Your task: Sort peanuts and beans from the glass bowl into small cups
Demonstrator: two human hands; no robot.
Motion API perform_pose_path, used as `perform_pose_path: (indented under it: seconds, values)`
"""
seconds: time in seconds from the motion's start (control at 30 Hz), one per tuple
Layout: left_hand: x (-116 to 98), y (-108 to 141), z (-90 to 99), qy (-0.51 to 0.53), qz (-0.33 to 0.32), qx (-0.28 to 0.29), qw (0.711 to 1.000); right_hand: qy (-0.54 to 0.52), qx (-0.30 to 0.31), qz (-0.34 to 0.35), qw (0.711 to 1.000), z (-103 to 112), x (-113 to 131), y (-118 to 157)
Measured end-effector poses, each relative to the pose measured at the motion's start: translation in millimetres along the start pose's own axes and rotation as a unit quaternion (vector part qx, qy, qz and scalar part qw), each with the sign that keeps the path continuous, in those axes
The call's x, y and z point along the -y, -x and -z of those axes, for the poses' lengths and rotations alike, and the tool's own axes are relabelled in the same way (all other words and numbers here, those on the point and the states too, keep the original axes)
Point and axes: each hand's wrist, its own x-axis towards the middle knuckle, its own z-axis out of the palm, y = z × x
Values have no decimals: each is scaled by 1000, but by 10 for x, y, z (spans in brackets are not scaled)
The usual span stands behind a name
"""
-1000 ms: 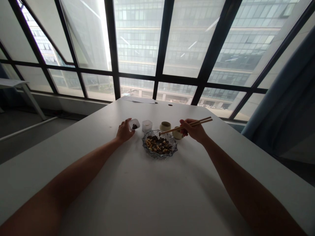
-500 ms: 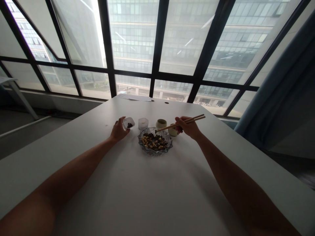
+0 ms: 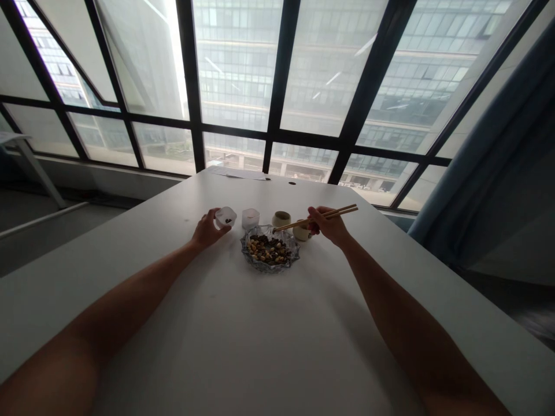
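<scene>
My left hand [image 3: 207,230] is closed around a small clear plastic cup [image 3: 226,215] with a few dark pieces inside. A pair of wooden chopsticks [image 3: 336,212] is held in my right hand [image 3: 324,223], their tips over the far rim of a glass bowl [image 3: 295,254]. A small dark piece seems to be at the tips. Mixed nuts and seeds [image 3: 271,251], brown, black and pale, lie in the bowl. Behind the bowl stand a second clear cup [image 3: 250,218] and a pale round cup [image 3: 281,218]. Another pale cup [image 3: 302,231] is partly hidden by my right hand.
Everything stands on a white table [image 3: 260,335]. Papers [image 3: 238,173] lie at its far end, near a dark round hole [image 3: 292,183]. Beyond are large framed windows [image 3: 234,63]. A blue curtain [image 3: 472,156] hangs at the right.
The cup in my left hand has tipped back more upright, and its dark pieces show less. My right hand and the chopsticks keep nearly the same place over the bowl's rim.
</scene>
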Motion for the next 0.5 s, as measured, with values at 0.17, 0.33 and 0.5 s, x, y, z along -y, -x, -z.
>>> perform_pose_path:
  seconds: [0.17, 0.33, 0.5]
  values:
    - [-18, 11, 34, -2, 21, 14, 1000, 10, 0, 0, 1000, 32, -18, -15]
    - [-1, 7, 20, -1, 11, 11, 1000, 3, -1, -8, 1000, 37, -23, -22]
    - [38, 1, -14, 1, -26, 6, 1000, 12, 6, -8, 1000, 37, -33, -22]
